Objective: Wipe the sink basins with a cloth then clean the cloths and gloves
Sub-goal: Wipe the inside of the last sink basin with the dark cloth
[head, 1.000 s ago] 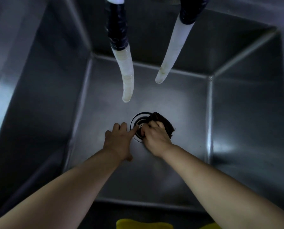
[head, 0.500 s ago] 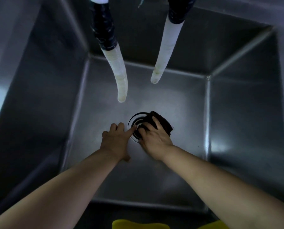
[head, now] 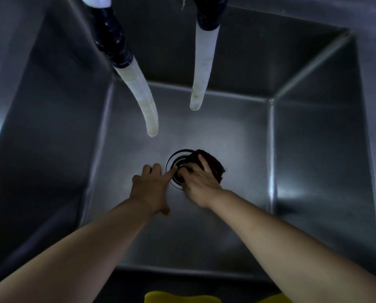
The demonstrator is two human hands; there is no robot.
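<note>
Two hands at drain (head: 178,169), right hand (head: 199,181) gripping cloth (head: 213,166)

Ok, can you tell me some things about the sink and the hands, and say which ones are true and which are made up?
1. The right hand presses a dark crumpled cloth at the round metal drain. True.
2. Water pours from the two pale hoses. False: no water shows coming from either.
3. The left hand holds a second cloth. False: it holds nothing; one of its fingers points at the drain's rim.
4. The deep steel sink basin has its drain in the floor. True.
5. Both hands wear gloves. False: they are bare.
</note>
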